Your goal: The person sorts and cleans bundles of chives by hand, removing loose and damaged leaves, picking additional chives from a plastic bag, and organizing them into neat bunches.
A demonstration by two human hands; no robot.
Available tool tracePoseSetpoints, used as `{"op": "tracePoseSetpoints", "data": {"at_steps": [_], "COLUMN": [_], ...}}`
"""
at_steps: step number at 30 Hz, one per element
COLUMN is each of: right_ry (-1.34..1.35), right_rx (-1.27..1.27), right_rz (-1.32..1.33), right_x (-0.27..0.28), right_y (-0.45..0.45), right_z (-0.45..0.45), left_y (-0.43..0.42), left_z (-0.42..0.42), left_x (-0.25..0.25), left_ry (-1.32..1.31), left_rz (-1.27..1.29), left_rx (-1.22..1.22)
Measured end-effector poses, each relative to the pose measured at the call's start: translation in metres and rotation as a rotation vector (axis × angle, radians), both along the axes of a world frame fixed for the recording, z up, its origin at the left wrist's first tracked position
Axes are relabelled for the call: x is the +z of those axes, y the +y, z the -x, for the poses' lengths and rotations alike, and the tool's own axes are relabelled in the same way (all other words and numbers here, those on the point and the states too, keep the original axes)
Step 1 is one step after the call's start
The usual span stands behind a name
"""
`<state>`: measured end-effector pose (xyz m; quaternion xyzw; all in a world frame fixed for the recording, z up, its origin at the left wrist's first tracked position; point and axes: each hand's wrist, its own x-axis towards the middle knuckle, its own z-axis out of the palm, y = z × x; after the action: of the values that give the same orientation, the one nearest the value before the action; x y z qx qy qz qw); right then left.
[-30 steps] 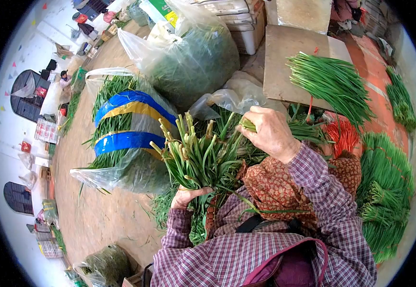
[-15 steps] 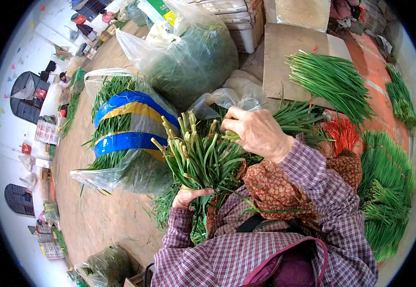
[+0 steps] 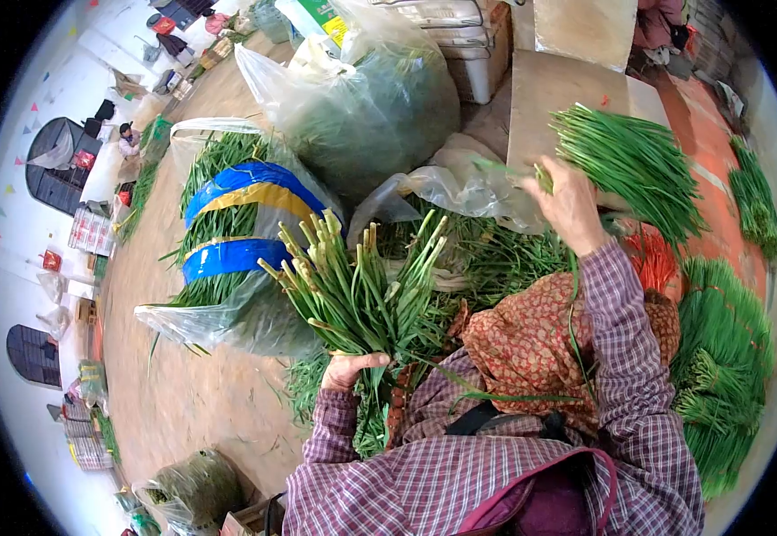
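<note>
My left hand (image 3: 351,368) is wrapped round a thick bunch of garlic chives (image 3: 363,299), held upright with the pale cut ends fanning out at the top. My right hand (image 3: 569,204) is up at the right, its fingers pinched on a few chive stalks (image 3: 545,181), whose long leaves hang down over my lap. Close beyond that hand, a neat bunch of chives (image 3: 630,161) lies across a cardboard sheet (image 3: 540,98). Loose chive leaves (image 3: 504,263) are heaped between my hands, beside a patterned brown cloth (image 3: 527,344) on my lap.
A large clear bag of greens (image 3: 370,125) stands ahead. To its left lies a bag of chives with blue and yellow bands (image 3: 232,259). Red ties (image 3: 652,255) and stacked chive bundles (image 3: 719,375) are at the right. White crates (image 3: 469,67) stand behind.
My right hand has moved right, away from the left-hand bunch, carrying a few stalks. The bunch has spread into a wider fan, and more of the loose leaves shows. My left hand keeps its grip.
</note>
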<state>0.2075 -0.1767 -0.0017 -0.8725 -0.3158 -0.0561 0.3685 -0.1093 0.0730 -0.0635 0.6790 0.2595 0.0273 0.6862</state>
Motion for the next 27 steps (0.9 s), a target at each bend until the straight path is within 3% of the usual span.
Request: {"op": "tracePoseSetpoints", "data": {"at_steps": [2,4,6,10,12,13,16,18,20,22,25,27], "right_ry": [0.506,0.716,0.858,0.964,0.746,0.763,0.436,0.305,0.221,-0.206,-0.308,-0.122], "right_rx": [0.084,0.319,0.498,0.446,0.419,0.350,0.090,0.107,0.095,0.209,0.231,0.422], "right_rz": [-0.147,-0.263,-0.480,-0.738,-0.596,-0.551,-0.558,-0.604,-0.196,-0.241,-0.026,0.220], "right_x": [0.015,-0.001,0.007,0.001,0.006,0.013,0.025,0.041,0.059,0.043,0.035,0.029], "right_y": [0.005,0.013,0.026,0.044,0.047,0.043,0.035,0.029,0.025,0.038,0.050,0.057], "right_z": [0.028,0.041,0.060,0.069,0.065,0.064,0.054,0.054,0.063,0.069,0.085,0.099], "left_y": [0.003,-0.003,-0.004,-0.011,-0.014,-0.015,-0.014,-0.013,-0.010,-0.014,-0.017,-0.020], "left_z": [0.000,-0.006,-0.011,-0.016,-0.017,-0.018,-0.021,-0.025,-0.027,-0.031,-0.033,-0.034], "left_x": [-0.006,-0.006,-0.007,-0.003,0.001,0.005,0.006,0.007,0.002,0.003,0.003,0.006], "left_ry": [0.029,0.035,0.070,0.050,0.032,0.013,-0.019,-0.015,0.022,-0.009,0.007,-0.005], "left_rz": [0.008,0.048,0.140,0.092,0.050,0.028,-0.013,-0.134,-0.168,-0.115,-0.204,-0.210], "left_rx": [-0.019,-0.025,-0.011,-0.046,-0.064,-0.073,-0.099,-0.127,-0.166,-0.138,-0.140,-0.107]}}
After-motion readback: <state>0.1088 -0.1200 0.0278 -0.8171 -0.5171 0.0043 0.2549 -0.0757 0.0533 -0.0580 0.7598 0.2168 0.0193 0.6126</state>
